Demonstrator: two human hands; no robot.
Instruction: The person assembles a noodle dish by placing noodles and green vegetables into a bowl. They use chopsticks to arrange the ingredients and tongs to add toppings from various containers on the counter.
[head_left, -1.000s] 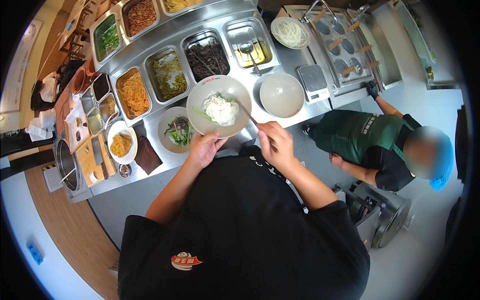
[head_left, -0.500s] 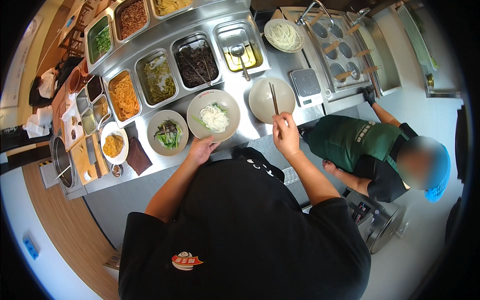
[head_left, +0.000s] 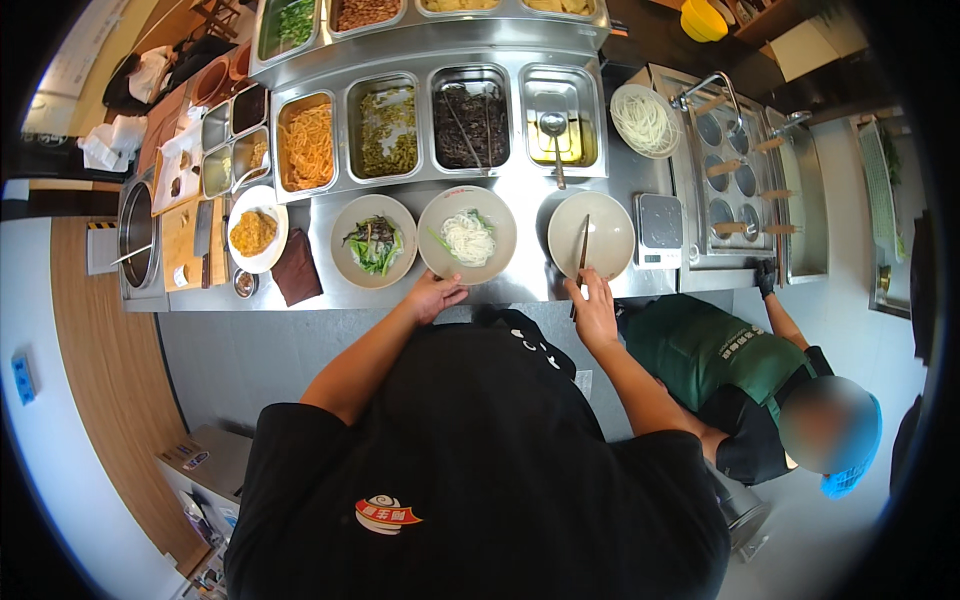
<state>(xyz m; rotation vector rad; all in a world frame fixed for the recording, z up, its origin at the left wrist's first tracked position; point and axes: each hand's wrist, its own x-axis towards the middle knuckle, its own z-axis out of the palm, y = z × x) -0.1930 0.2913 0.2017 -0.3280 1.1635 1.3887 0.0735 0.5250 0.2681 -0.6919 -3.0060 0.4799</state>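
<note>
My left hand (head_left: 437, 296) is at the near rim of a pale bowl (head_left: 503, 232) on the steel counter, its fingers curled against the edge. White noodles (head_left: 468, 238) and some green leaves lie in that bowl. Between the fingers of my right hand (head_left: 596, 305) is a pair of dark chopsticks (head_left: 584, 247), their tips slanting over another pale bowl (head_left: 615, 255) with no food visible in it. Left of the noodles, close beside their bowl, stands a third bowl (head_left: 343, 258) of green vegetables (head_left: 376, 246).
Behind the bowls are steel pans of orange shreds (head_left: 306, 148), chopped greens (head_left: 385, 130), dark strands (head_left: 470, 125), and yellow liquid with a ladle (head_left: 553, 125). A digital scale (head_left: 659, 222) and noodle cooker (head_left: 735, 180) stand right. A co-worker in a green apron (head_left: 690, 345) leans nearby.
The whole view has turned, so the counter now lies level. My right hand has drawn back toward the counter's near edge, with the chopsticks lying lower over the bowl. My left hand stays at the noodle bowl.
</note>
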